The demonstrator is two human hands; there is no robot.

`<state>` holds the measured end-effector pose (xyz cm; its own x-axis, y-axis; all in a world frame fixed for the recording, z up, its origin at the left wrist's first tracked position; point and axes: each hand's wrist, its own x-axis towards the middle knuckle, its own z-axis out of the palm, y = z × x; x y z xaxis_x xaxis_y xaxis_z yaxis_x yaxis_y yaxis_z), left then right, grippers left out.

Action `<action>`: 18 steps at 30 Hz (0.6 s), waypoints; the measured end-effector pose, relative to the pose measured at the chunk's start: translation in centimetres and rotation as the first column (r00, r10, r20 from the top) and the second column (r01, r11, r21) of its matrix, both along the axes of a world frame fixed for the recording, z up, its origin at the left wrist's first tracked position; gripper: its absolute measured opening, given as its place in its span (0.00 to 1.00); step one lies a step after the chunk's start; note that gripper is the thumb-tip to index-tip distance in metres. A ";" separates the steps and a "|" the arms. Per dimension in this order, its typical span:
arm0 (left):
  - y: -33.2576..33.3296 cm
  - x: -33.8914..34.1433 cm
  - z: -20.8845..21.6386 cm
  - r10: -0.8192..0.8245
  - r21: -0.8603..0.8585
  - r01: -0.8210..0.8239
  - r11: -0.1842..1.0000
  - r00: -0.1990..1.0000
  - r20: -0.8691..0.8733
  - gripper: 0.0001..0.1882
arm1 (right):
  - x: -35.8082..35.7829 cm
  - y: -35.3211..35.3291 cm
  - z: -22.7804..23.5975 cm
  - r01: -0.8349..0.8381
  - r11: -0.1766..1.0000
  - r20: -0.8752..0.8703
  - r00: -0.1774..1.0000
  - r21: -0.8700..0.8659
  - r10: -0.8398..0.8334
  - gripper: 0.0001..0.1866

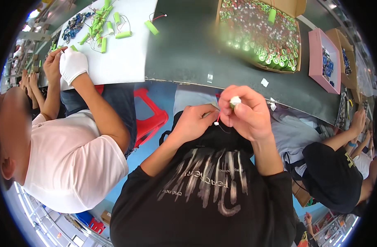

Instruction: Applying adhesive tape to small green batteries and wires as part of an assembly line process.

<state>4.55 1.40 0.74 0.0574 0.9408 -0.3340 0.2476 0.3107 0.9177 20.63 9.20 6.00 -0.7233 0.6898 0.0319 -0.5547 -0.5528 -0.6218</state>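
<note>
In front of my chest, my right hand (249, 114) pinches a green cylindrical battery cell (233, 105) between thumb and fingers. A piece of white material (235, 100) covers the cell's upper end. Close beside it, my left hand (193, 122) is closed, with thumb and forefinger pressed together; what lies between them is mostly hidden. By those fingertips hangs a small white connector (216, 123) with thin red and black wires. Both hands are held off the table, just short of its near edge.
Ahead stands a dark table (184, 49) with a box of wired green cells (275, 61), a pink box (313, 57) of blue boards and white scraps (265, 82). On a white sheet (131, 61) lie loose cells (99, 24). Co-workers sit either side; a red stool (153, 113) stands left.
</note>
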 end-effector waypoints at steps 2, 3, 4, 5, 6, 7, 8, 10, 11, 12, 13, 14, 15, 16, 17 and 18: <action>0.0 -0.3 -0.1 -0.003 -0.006 0.003 1.000 1.000 -0.011 0.09 | -1.3 0.0 1.0 0.017 0.999 0.095 0.995 -0.048 -0.013 0.15; 0.0 -0.4 -0.1 -0.015 -0.020 0.015 1.000 0.999 -0.028 0.09 | -2.2 0.3 1.7 0.019 1.000 0.207 0.978 -0.004 -0.017 0.15; 0.0 -0.3 0.1 0.062 -0.122 -0.046 0.991 0.990 0.124 0.09 | -3.4 0.7 2.5 0.011 0.999 0.277 0.961 0.053 -0.025 0.16; 0.2 -0.3 0.2 0.066 -0.082 -0.056 0.995 0.990 0.122 0.09 | -5.6 1.6 3.0 0.050 0.973 0.413 0.900 0.226 -0.142 0.17; 0.3 -0.1 0.4 0.042 -0.107 -0.034 0.994 0.996 0.073 0.09 | -7.9 2.6 3.6 0.061 0.973 0.387 0.910 0.221 -0.145 0.16; 0.4 0.0 0.6 0.013 -0.149 -0.010 0.989 1.000 0.016 0.10 | -10.7 3.8 4.0 0.072 0.973 0.318 0.938 0.220 -0.141 0.16; 0.5 0.2 0.9 -0.019 -0.176 0.018 0.984 1.000 -0.006 0.11 | -14.2 5.5 4.1 0.066 0.909 0.377 0.896 0.412 -0.236 0.15; 0.5 0.5 1.4 -0.043 -0.148 0.047 0.988 0.999 0.031 0.11 | -19.4 8.7 4.3 -0.081 0.196 0.199 0.671 0.977 -0.714 0.14; 0.5 0.6 1.5 -0.039 -0.131 0.046 0.990 0.997 0.060 0.11 | -20.6 9.8 4.1 -0.082 0.185 0.192 0.663 0.979 -0.724 0.14; 0.5 0.6 1.6 -0.045 -0.122 0.052 0.991 0.997 0.064 0.11 | -21.5 10.6 4.1 -0.128 -0.037 0.049 0.608 0.991 -0.792 0.13; 0.4 0.4 1.6 -0.030 -0.116 0.039 0.992 0.997 0.078 0.11 | -21.7 11.3 4.3 -0.233 -0.231 -0.062 0.563 0.945 -0.824 0.12; 0.3 0.2 1.5 -0.013 -0.115 0.023 0.993 0.996 0.090 0.11 | -20.6 12.7 4.6 -0.329 -0.259 -0.057 0.514 0.908 -0.856 0.12; 0.3 0.0 1.3 -0.013 -0.104 0.023 0.994 0.995 0.100 0.11 | -17.7 14.1 5.0 -0.185 -0.095 0.024 0.553 0.978 -0.833 0.12; 0.3 -0.3 1.1 0.017 -0.114 -0.002 0.993 0.992 0.128 0.11 | -15.2 15.5 5.9 -0.185 -0.061 0.049 0.538 0.981 -0.841 0.14; 0.2 -0.6 0.8 0.049 -0.144 -0.027 0.989 0.987 0.154 0.11 | -12.8 16.8 6.8 -0.139 -0.101 -0.013 0.525 0.985 -0.851 0.18; 0.0 -0.8 0.5 0.055 -0.140 -0.033 0.990 0.985 0.161 0.11 | -9.9 17.3 7.3 -0.150 0.005 0.061 0.370 0.989 -0.927 0.19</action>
<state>3.75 1.42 1.23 0.0817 0.8901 -0.4484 0.0803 0.4425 0.8932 10.75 26.51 13.29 -0.4004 0.6620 0.6336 0.4474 0.7447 -0.4953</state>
